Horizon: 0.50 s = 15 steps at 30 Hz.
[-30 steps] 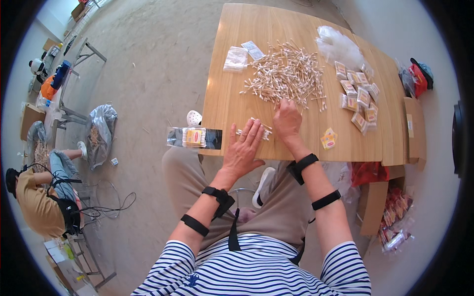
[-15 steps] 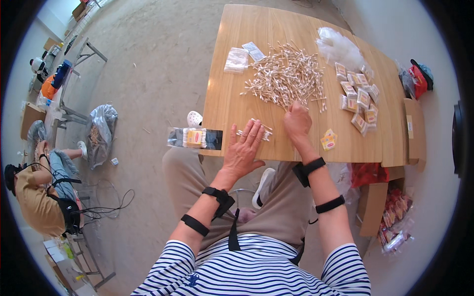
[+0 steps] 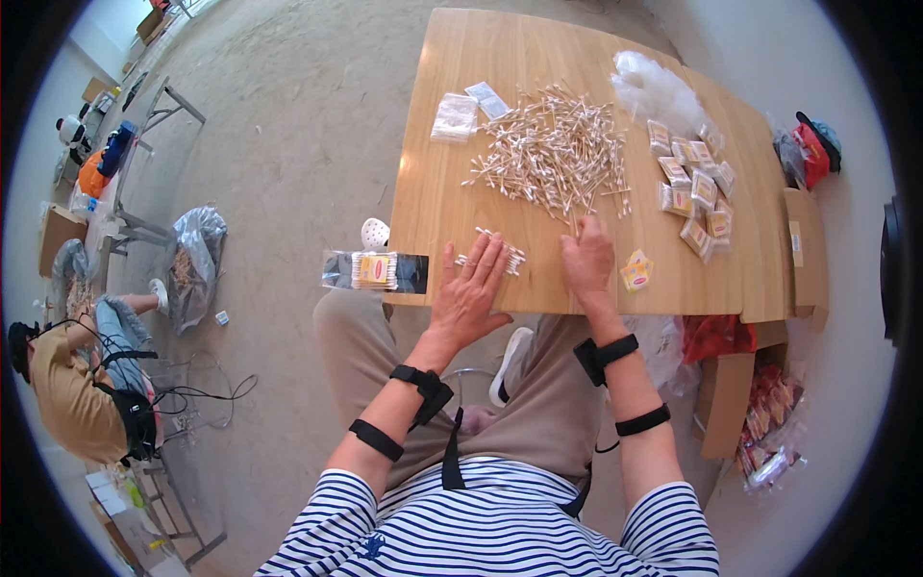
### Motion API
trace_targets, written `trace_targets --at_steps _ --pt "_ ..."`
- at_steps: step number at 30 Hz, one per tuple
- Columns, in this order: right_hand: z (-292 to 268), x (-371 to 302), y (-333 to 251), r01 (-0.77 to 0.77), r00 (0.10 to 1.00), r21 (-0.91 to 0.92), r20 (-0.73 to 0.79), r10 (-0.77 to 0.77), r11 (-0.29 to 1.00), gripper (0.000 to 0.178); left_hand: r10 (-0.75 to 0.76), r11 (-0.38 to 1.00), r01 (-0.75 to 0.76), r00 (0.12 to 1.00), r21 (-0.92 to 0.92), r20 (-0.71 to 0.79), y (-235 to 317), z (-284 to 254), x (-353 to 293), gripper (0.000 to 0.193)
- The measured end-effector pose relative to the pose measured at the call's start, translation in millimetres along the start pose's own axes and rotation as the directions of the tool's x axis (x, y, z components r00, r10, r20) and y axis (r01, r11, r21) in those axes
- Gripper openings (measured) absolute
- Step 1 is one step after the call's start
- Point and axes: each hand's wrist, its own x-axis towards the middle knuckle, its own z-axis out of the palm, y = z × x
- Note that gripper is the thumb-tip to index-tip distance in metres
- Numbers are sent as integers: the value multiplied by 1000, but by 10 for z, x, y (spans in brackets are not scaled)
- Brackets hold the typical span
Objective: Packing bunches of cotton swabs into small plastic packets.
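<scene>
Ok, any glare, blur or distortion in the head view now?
Head view: fisheye curves the wooden table, picture corners go black; a small bright patch shows at the table's left edge; left hand and right hand look free of obvious blur.

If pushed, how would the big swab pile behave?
The swab pile would likely spread rather than move as one: its sticks lie loose and crisscrossed. Probably light, too: thin sticks with small white tips.

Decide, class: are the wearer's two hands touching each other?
No, table and cotton swabs show between the left hand and the right hand.
</scene>
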Motion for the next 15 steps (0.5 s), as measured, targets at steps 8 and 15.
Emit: trace_targets --at_steps 8,15 --pt "177 416 -4 27 999 -43 48 -25 999 21 -19 1000 19 1000 9 20 -18 19 -20 121" --pt "-142 941 613 -223 964 -228 -199 179 948 29 -15 1000 15 999 12 35 18 -24 2 120"
